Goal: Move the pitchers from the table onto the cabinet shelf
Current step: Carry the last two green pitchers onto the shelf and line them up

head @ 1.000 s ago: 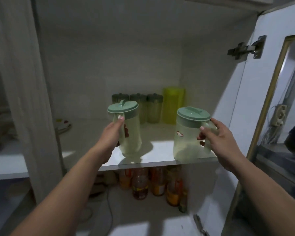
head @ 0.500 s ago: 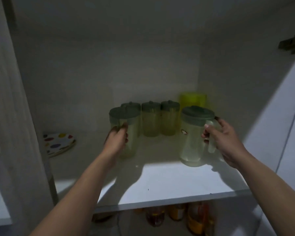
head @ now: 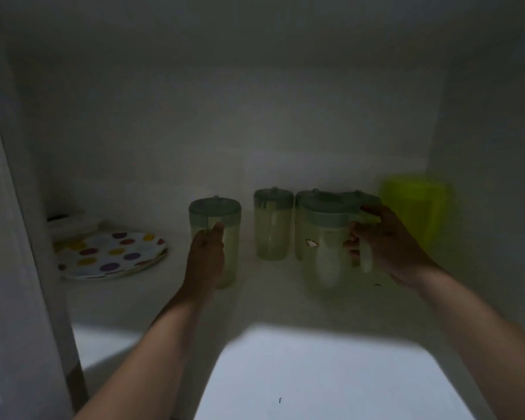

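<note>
Deep inside the dim cabinet, my left hand (head: 206,256) grips a clear pitcher with a green lid (head: 225,231) that stands on the white shelf (head: 315,368). My right hand (head: 385,244) holds the handle of a second, wider green-lidded pitcher (head: 325,247) on the shelf to the right. Behind them a similar pitcher (head: 272,222) stands near the back wall, and another is partly hidden behind the wide one.
A bright yellow-green container (head: 415,207) stands at the back right, close to my right hand. A polka-dot plate (head: 109,253) lies at the left, next to the cabinet's left wall (head: 22,237). The shelf's front part is lit.
Both hands have pushed the two pitchers deeper into the cabinet, from the shelf's front edge to near the back row. The view has moved closer in.
</note>
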